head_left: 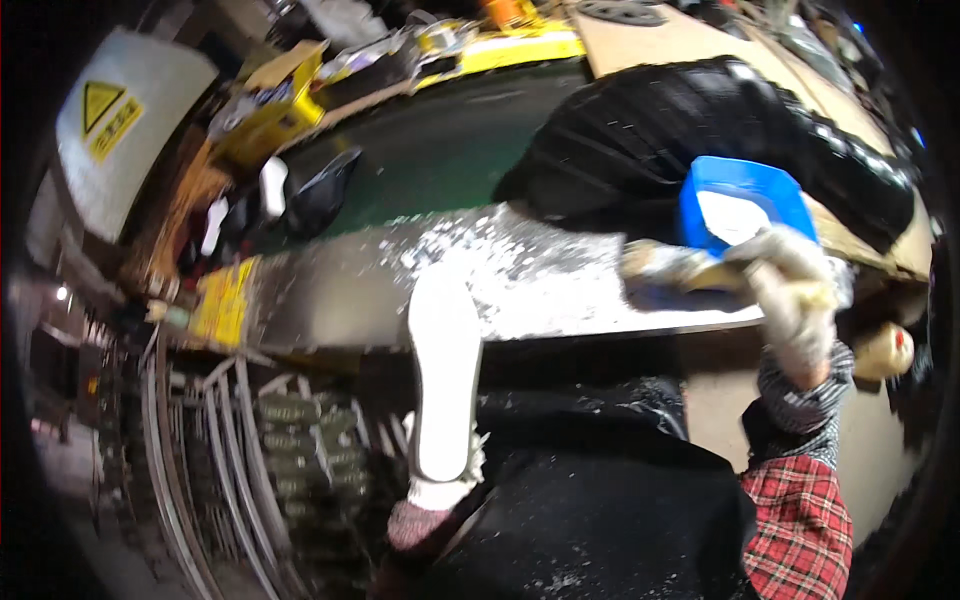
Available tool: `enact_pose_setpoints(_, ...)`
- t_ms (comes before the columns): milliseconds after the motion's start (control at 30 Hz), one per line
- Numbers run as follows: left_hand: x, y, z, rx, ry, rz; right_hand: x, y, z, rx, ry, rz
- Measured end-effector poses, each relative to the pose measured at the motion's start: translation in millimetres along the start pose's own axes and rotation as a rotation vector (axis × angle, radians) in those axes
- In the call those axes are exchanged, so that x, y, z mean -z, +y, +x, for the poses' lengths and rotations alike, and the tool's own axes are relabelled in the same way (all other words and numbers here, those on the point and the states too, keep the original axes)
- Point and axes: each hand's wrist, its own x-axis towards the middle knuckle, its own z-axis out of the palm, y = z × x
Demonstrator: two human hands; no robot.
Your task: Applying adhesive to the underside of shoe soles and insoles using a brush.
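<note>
My left hand (pixel 438 494), in a pale glove, is closed around the heel end of a white shoe sole (pixel 445 370). The sole points away from me, its bright face up and its far end over the metal worktop. Most of the left fingers are hidden beneath it. My right hand (pixel 800 295), in a stained, whitish glove, is closed on a brush (pixel 680 268) beside a blue tub (pixel 695 215). The brush's worn, pale head points left, low over the worktop. White material (pixel 735 215) lies inside the tub.
White flecks cover the metal worktop (pixel 330 290). Behind it runs a dark green belt (pixel 440 150) with black shoe parts and two small white soles at its left. A ribbed black heap (pixel 660 130) stands behind the tub. Metal racks (pixel 240 450) are at lower left.
</note>
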Motion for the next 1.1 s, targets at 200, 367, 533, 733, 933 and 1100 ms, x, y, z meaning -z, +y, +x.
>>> enact_pose_setpoints(200, 18.5, 2.1, 28.0, 0.038, -0.278, -0.149, -193.0, 12.0, 49.9, 0.089, -0.363, 0.328)
enact_pose_setpoints(367, 47.9, -4.7, 44.9, 0.004, -0.511, -0.34, -183.2, 30.8, 35.6, -0.719, -0.332, 0.894)
enact_pose_setpoints(533, 38.7, 0.9, 49.6, 0.203, -0.431, -0.892, -177.0, 2.2, 53.8, 0.111, -0.52, 0.421)
enact_pose_setpoints(733, 33.7, 6.2, 52.3, 0.12, -0.747, -0.432, -197.4, -7.6, 101.0, 0.058, -0.549, 0.217)
enact_pose_setpoints(933, 18.8, 3.4, 31.9, 0.079, -0.481, -0.555, -175.0, -40.9, 27.8, 0.365, -0.756, 0.561)
enact_pose_setpoints(1100, -12.4, 14.2, 29.3, 0.088, -0.66, -0.599, -172.9, -53.7, 16.1, 0.153, -0.792, 0.271)
